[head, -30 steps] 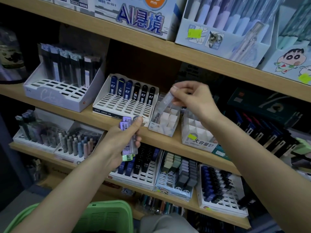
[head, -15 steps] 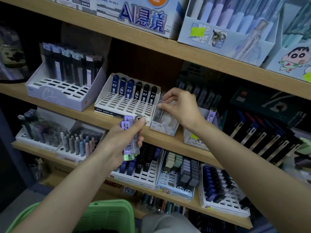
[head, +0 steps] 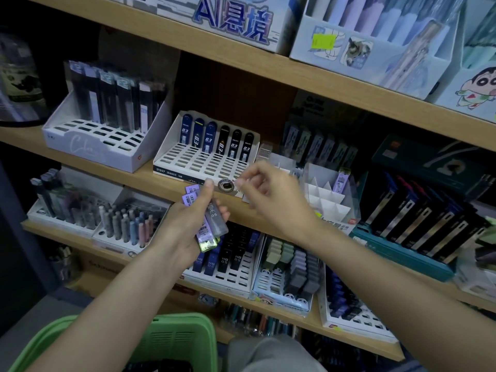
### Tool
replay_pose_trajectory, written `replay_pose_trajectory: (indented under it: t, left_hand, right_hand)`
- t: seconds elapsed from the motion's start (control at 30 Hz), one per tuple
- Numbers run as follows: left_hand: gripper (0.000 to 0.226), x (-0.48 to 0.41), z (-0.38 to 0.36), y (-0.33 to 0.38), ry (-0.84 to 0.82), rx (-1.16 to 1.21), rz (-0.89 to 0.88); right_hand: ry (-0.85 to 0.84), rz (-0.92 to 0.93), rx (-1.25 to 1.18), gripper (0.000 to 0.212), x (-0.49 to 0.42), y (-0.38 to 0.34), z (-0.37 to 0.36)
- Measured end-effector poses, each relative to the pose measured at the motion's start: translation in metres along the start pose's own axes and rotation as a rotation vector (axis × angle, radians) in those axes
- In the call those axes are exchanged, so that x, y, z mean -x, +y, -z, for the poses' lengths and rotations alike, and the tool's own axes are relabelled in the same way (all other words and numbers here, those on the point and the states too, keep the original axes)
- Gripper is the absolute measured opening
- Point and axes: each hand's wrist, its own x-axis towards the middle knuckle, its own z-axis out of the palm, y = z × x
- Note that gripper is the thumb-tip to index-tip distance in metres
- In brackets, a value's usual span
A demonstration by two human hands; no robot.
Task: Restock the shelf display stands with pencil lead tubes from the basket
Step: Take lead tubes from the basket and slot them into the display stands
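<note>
While left hand is gripping lead tubes, right hand is hovering empty, fingers loose; next move is calling for pinching one tube out.

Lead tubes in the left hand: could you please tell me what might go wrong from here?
1. The left hand grips several lead tubes in a loose fan; pulling one out with the right hand could let the green-ended tube slip toward the basket.
2. The right hand hangs close to the white divider stand; a hasty reach might tip it.
</note>
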Motion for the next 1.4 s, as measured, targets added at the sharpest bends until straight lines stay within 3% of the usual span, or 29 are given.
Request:
replay_pose_trajectory:
  t: [0.1,0.27,0.43,0.53,0.6,0.77,0.93,1.07,1.27,1.4]
  left_hand:
    - [0.035,-0.001,0.001,-0.002,0.017,-0.026,0.001]
    - [0.039,0.001,-0.001,-0.005,0.045,-0.074,-0.01]
    - [0.02,0.004,0.002,-0.005,0.009,-0.265,-0.048]
    - [0.015,0.007,0.001,-0.004,-0.027,-0.442,-0.078]
    - [0.019,0.009,0.0,-0.005,-0.062,-0.492,-0.081]
    - [0.02,0.009,0.004,-0.002,-0.084,-0.286,0.017]
    - [0.022,0.004,0.014,-0.004,-0.002,-0.168,0.083]
    - [0.02,0.003,0.016,0.0,0.057,-0.087,0.106]
    - [0.02,0.007,0.018,0.003,0.058,0.017,0.111]
    - [0.018,0.006,0.017,-0.001,0.068,-0.037,0.148]
  right_hand:
    - [-0.241,-0.15,-0.198,0.018,0.016,-0.01,-0.014]
    - [-0.334,-0.278,-0.331,0.028,0.016,-0.013,-0.025]
    - [-0.376,-0.276,-0.239,0.012,0.015,-0.006,-0.021]
    - [-0.411,-0.223,-0.253,0.029,0.017,-0.006,-0.011]
    - [-0.427,-0.187,-0.192,0.029,0.019,-0.005,-0.006]
    - [-0.302,-0.192,-0.121,0.031,0.01,-0.001,0.014]
    - [0.036,-0.216,-0.17,0.047,-0.018,0.006,0.033]
    - [0.208,-0.15,-0.077,0.037,-0.03,0.018,0.03]
    - [0.098,-0.107,0.055,0.021,-0.037,0.022,0.026]
    - [0.047,0.023,0.242,0.023,-0.04,0.021,0.027]
